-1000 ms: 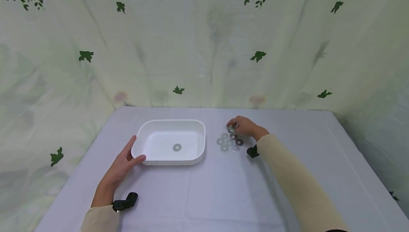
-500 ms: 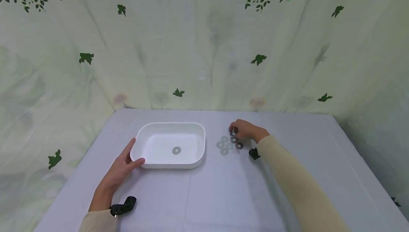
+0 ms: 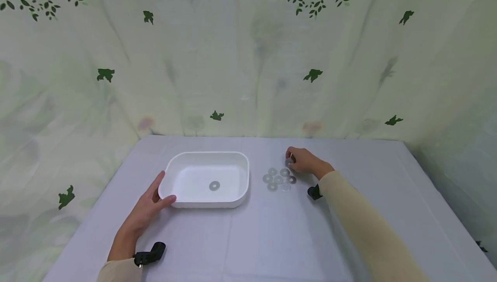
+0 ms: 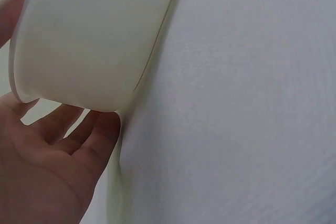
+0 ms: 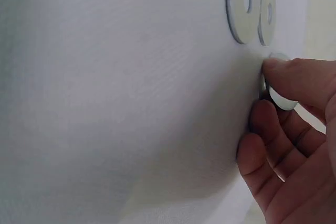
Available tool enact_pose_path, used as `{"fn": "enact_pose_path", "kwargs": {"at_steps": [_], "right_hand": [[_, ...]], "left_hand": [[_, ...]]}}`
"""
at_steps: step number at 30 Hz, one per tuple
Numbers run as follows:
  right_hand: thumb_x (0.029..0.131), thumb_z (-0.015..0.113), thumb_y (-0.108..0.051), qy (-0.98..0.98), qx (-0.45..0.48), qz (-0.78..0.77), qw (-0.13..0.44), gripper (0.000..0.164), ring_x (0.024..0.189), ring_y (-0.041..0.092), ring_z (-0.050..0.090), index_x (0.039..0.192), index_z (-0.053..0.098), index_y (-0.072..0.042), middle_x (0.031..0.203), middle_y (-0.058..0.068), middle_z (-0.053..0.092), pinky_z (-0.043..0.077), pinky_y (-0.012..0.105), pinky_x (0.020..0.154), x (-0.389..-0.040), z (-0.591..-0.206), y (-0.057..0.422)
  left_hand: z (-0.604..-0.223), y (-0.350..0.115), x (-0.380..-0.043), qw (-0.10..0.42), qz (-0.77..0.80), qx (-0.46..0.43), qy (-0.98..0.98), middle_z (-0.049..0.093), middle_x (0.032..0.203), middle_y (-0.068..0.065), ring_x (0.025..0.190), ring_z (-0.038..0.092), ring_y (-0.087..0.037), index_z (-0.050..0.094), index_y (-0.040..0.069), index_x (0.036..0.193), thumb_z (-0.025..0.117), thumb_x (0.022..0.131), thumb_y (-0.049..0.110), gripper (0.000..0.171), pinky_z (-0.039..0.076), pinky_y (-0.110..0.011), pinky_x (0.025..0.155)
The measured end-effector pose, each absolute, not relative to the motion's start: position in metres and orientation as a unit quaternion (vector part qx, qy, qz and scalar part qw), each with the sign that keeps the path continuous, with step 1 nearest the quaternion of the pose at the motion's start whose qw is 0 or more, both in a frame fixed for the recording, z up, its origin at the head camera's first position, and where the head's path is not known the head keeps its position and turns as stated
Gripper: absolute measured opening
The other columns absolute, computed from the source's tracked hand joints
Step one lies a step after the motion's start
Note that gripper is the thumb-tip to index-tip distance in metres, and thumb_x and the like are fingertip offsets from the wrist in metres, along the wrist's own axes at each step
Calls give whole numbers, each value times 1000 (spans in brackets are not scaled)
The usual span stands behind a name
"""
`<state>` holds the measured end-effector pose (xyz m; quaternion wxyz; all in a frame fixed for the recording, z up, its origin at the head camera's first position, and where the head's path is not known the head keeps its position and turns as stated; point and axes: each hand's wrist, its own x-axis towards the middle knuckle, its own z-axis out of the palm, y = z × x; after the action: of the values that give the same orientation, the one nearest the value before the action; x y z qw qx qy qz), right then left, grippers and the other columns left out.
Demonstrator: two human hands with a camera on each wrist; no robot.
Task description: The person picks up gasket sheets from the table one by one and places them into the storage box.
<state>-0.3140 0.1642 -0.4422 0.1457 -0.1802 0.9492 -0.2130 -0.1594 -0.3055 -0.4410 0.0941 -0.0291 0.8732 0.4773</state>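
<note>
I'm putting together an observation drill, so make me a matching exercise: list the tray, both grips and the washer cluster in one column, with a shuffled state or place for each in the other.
Things:
1. White tray
2. Left grip
3. Right grip
4. Washer cluster

States or places:
A. Pinches a single washer
B. Lies on the table, right of the tray in the head view
C. Contains a lone washer
D. Holds the tray's left end

Right pairs: 1-C, 2-D, 3-A, 4-B
</note>
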Motion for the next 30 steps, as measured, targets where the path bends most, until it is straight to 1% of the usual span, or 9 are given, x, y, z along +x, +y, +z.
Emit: {"fn": "enact_pose_path", "kwargs": {"at_steps": [3, 6, 9, 10, 11, 14, 20, 23, 30], "right_hand": [[92, 63, -9, 950, -174, -212, 149, 27, 96, 23, 57, 119, 59, -9, 110, 12, 64, 49, 39, 87, -314, -446, 164], [90, 61, -4, 950, -172, -207, 158, 35, 106, 25, 58, 124, 61, -8, 121, 13, 65, 49, 42, 96, -316, -448, 163], [89, 60, -1, 949, -169, -209, 166, 38, 110, 26, 58, 126, 62, -7, 124, 13, 65, 48, 43, 99, -317, -449, 163], [89, 61, -1, 949, -167, -211, 167, 37, 109, 25, 58, 126, 63, -7, 124, 12, 65, 48, 43, 99, -318, -449, 163], [89, 62, -2, 948, -165, -213, 168, 36, 109, 25, 58, 125, 63, -7, 123, 12, 65, 48, 43, 98, -318, -448, 163], [89, 64, -5, 948, -167, -213, 167, 35, 107, 25, 57, 124, 63, -7, 121, 12, 65, 48, 43, 98, -319, -445, 164], [89, 68, -8, 948, -180, -215, 152, 32, 105, 25, 58, 121, 65, -6, 118, 12, 66, 47, 44, 97, -318, -441, 167], [89, 69, -10, 945, -175, -235, 148, 33, 104, 25, 57, 121, 65, -6, 117, 12, 66, 47, 43, 95, -316, -441, 169], [90, 67, -10, 922, -172, -321, 131, 37, 104, 25, 57, 126, 62, -5, 118, 12, 64, 48, 39, 89, -312, -430, 165]], "left_hand": [[-441, -306, -159, 91, 483, -26, 871, -1, 169, -12, 153, 13, -41, -2, 29, 161, 67, 94, 31, 95, 28, -6, 104], [-442, -307, -158, 91, 484, -27, 870, -1, 169, -12, 154, 12, -41, -2, 29, 161, 67, 94, 30, 96, 29, -7, 105], [-443, -307, -158, 92, 488, -30, 867, -2, 169, -13, 154, 11, -41, -3, 29, 161, 66, 94, 30, 96, 27, -36, 121], [-442, -307, -158, 92, 486, -31, 868, -1, 169, -12, 154, 12, -41, -3, 29, 161, 66, 94, 31, 96, 26, -38, 121], [-442, -308, -158, 91, 487, -31, 868, -1, 169, -12, 154, 12, -41, -3, 29, 161, 67, 94, 32, 96, 26, -38, 121], [-441, -308, -159, 89, 487, -29, 868, 0, 169, -10, 154, 13, -39, -2, 30, 161, 67, 94, 32, 95, 30, -11, 108], [-439, -307, -161, 83, 485, -24, 870, 2, 169, -12, 153, 15, -40, 0, 31, 161, 67, 94, 32, 94, 30, -19, 113], [-440, -308, -160, 81, 488, -24, 869, 4, 169, -12, 153, 16, -39, 1, 31, 161, 67, 93, 31, 94, 30, -4, 100], [-441, -308, -155, 82, 500, -29, 862, 4, 169, -11, 154, 15, -38, 2, 30, 161, 68, 93, 31, 94, 29, 0, 93]]}}
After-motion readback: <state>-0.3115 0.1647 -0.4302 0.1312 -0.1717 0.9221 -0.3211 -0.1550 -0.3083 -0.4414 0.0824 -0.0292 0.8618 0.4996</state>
